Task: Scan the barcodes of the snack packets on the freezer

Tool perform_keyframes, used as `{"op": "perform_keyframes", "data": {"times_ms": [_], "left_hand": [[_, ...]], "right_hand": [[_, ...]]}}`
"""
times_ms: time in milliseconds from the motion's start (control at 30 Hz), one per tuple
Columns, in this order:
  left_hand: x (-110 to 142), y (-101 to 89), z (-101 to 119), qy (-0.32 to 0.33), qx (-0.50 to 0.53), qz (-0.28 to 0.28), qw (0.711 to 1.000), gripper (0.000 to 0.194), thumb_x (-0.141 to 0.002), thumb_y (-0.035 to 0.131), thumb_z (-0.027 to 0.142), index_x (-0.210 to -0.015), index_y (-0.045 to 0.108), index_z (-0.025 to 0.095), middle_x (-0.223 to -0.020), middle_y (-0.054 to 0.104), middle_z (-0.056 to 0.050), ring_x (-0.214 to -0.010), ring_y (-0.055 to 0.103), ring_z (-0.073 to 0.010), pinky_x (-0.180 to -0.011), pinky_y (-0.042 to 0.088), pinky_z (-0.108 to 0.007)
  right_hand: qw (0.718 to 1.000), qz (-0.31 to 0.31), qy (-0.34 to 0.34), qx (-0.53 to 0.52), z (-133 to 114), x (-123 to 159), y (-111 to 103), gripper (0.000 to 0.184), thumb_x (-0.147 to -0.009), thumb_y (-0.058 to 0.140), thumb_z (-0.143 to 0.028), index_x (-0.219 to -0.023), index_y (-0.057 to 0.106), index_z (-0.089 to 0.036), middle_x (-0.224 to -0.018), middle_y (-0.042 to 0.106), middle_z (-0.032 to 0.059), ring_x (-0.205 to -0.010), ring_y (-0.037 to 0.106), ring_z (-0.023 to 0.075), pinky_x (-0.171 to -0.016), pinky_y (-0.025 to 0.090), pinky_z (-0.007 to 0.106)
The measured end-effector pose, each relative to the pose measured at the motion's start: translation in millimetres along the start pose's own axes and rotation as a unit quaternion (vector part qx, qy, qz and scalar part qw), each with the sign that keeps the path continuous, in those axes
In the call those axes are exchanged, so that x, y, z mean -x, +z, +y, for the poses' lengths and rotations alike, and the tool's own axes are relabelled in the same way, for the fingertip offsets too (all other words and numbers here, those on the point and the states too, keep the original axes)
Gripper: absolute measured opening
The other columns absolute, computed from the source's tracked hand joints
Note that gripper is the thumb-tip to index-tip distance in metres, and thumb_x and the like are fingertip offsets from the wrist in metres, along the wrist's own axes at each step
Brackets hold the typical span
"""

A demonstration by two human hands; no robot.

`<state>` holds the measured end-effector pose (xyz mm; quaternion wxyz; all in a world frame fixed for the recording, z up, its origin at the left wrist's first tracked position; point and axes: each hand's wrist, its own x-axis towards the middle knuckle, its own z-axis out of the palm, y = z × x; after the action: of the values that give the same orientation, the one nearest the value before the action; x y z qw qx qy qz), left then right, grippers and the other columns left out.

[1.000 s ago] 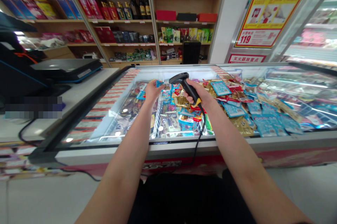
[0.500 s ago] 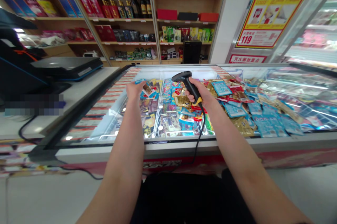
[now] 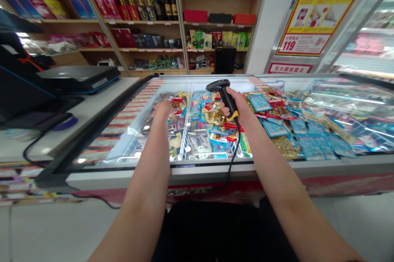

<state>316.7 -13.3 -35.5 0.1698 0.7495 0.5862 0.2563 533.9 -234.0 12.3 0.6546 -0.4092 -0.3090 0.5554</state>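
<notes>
My right hand (image 3: pixel 236 106) is wrapped round the handle of a black and yellow barcode scanner (image 3: pixel 227 98), whose head points left. Its cable (image 3: pixel 236 151) hangs down over the front edge of the glass-topped freezer (image 3: pixel 117 178). Over the left wire compartment, my left hand (image 3: pixel 164 110) reaches down with its fingers apart, and nothing shows in its grasp. Just beyond its thumb lies a red and brown snack packet (image 3: pixel 177 105). Gold, red and blue packets (image 3: pixel 217 118) are heaped below the scanner, right of the white wire divider (image 3: pixel 186 130).
More packets (image 3: pixel 277 116) lie piled on the right, several blue ones in front. A weighing scale (image 3: pixel 81 79) stands on the counter (image 3: pixel 92 104) at left. Shelves with boxes and bottles (image 3: pixel 138 21) line the back. A cable (image 3: pixel 95 200) trails near the floor.
My left hand has let go of a blue-edged packet and moved slightly right and down, its fingers spreading. My right hand has shifted a little right and up with the scanner.
</notes>
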Motion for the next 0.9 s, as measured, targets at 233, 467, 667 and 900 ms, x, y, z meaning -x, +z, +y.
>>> {"op": "perform_keyframes", "data": {"times_ms": [233,467,667,900], "left_hand": [[24,6.5,26,0.010,-0.044,0.074,0.996,0.050,-0.069,0.077,0.039,-0.114,0.070,0.019,-0.130,0.062,-0.024,-0.130,0.047,-0.0498,-0.107,0.031,-0.063],[64,35.1,76,0.210,0.047,-0.013,0.976,0.048,-0.080,0.068,0.061,-0.100,0.075,0.019,-0.118,0.070,-0.019,-0.114,0.061,-0.0400,-0.101,0.043,-0.049],[85,44.6,92,0.270,0.061,-0.161,0.947,0.064,-0.056,0.085,0.062,-0.105,0.073,0.023,-0.114,0.071,-0.012,-0.105,0.066,-0.0338,-0.087,0.049,-0.038],[81,41.2,90,0.212,0.124,-0.182,0.952,0.048,-0.052,0.091,0.041,-0.090,0.067,0.021,-0.104,0.070,-0.008,-0.098,0.066,-0.0295,-0.085,0.049,-0.036]], "right_hand": [[1.000,0.019,-0.004,-0.004,-3,1,1,0.040,-0.102,0.048,-0.055,-0.089,0.057,-0.018,-0.057,0.058,-0.0014,-0.036,0.045,0.0073,-0.032,0.037,0.016],[0.999,0.031,-0.012,-0.024,-4,2,2,0.038,-0.104,0.045,-0.051,-0.093,0.059,-0.017,-0.055,0.058,-0.0012,-0.036,0.047,0.0078,-0.032,0.037,0.016],[0.998,0.047,-0.022,-0.029,-3,0,0,0.040,-0.102,0.050,-0.055,-0.092,0.058,-0.017,-0.056,0.058,-0.0020,-0.037,0.047,0.0072,-0.034,0.038,0.016],[0.999,0.040,-0.023,-0.028,-2,0,0,0.040,-0.101,0.051,-0.056,-0.095,0.060,-0.017,-0.056,0.058,-0.0015,-0.038,0.048,0.0079,-0.034,0.038,0.017]]}}
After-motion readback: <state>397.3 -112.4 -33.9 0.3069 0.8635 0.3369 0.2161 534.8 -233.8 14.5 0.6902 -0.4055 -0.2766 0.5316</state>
